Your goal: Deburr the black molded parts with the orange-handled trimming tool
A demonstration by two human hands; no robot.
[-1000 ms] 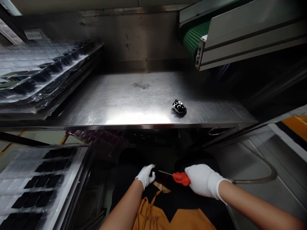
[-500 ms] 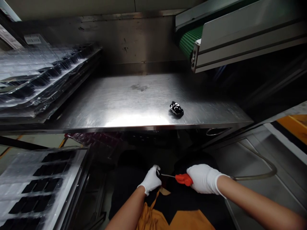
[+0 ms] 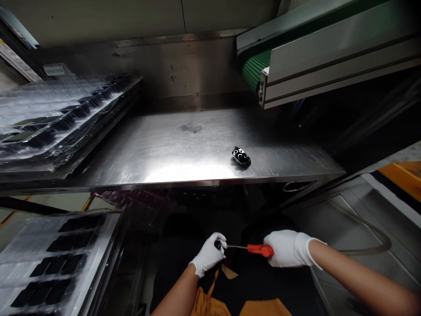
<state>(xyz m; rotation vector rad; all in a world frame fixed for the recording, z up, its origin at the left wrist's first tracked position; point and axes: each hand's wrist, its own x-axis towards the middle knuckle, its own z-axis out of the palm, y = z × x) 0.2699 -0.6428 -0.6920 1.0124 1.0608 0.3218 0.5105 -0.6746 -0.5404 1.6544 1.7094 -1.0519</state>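
Screwdriver [image 3: 259, 250]: red handle, thin steel shaft pointing left; tip is hidden at left glove, beside small black part [image 3: 217, 244]
Right hand [image 3: 289, 249]: white glove; fingers wrapping closed around handle, gripping it
Left hand [image 3: 208, 255]: white glove; fingers pressing together, pinching small black part
Steel table [image 3: 184, 149]: second black part [image 3: 241, 157] is sitting near front edge, well beyond hands
Surroundings: green conveyor belt [image 3: 255, 70] running upper right; stacked plastic trays [image 3: 59, 109] lying left

My left hand [image 3: 208, 256] and right hand [image 3: 289, 249] wore white fabric gloves [image 3: 289, 250] with snug cuffs, above bare forearms [image 3: 358, 274]; I had on a black garment [image 3: 263, 285] with an orange panel [image 3: 265, 308] and orange straps [image 3: 208, 294].
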